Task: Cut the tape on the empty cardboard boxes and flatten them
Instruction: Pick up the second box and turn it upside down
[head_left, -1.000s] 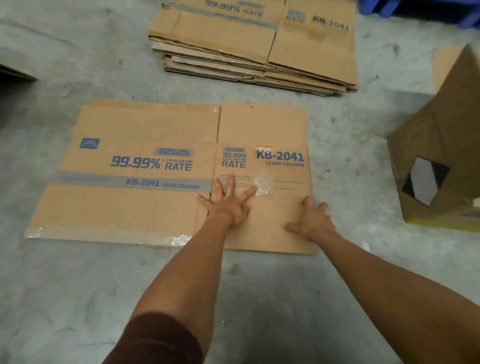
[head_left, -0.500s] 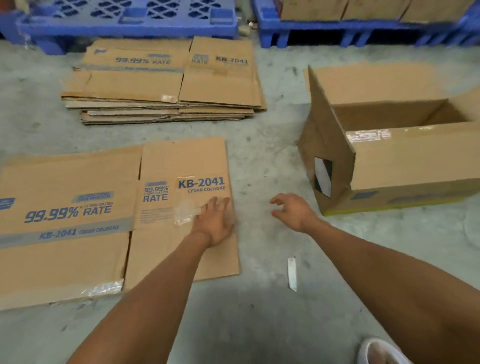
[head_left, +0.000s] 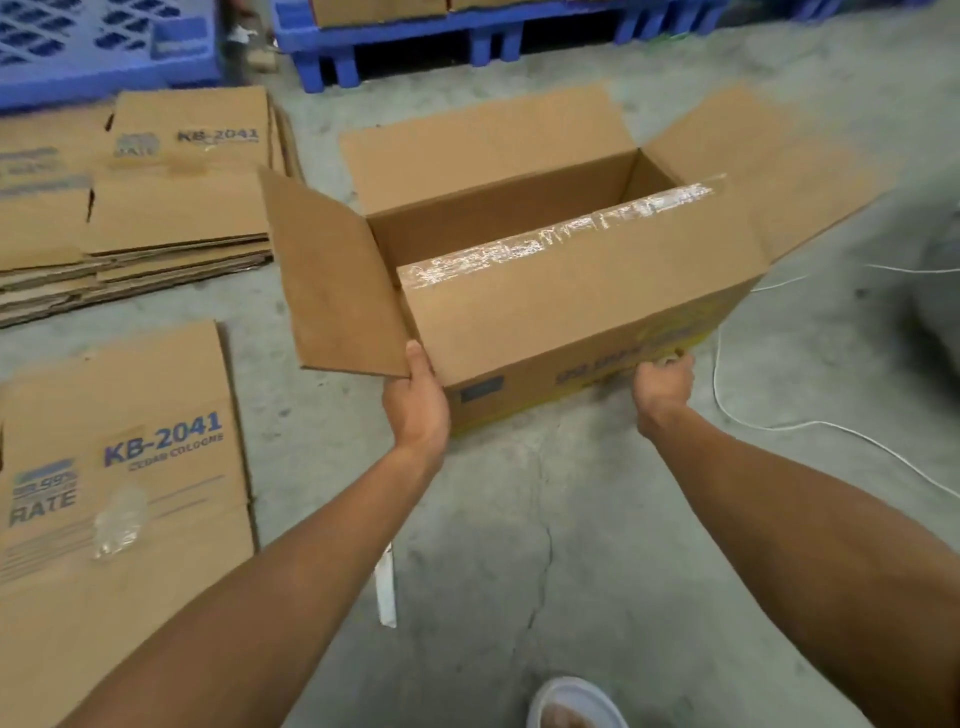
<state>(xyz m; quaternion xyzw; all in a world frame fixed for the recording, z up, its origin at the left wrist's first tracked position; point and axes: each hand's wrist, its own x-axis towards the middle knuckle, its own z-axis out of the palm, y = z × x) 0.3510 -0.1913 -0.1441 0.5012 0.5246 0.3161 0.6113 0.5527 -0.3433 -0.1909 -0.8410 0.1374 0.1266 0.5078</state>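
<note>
Both hands hold the open cardboard box (head_left: 571, 312) on the concrete floor (head_left: 519, 545): the left hand (head_left: 415, 405) grips its near-left corner, thumb up the edge, and the right hand (head_left: 662, 387) curls around the near wall's lower edge. A flattened KB-2041 box (head_left: 119, 493) lies to the left.

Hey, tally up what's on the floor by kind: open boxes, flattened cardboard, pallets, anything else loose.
Open cardboard box: 1
Single flattened box: 1
Stack of flattened boxes: 1
Blue pallets: 2
White strip: 1
White cord: 1
Total: 7
</note>
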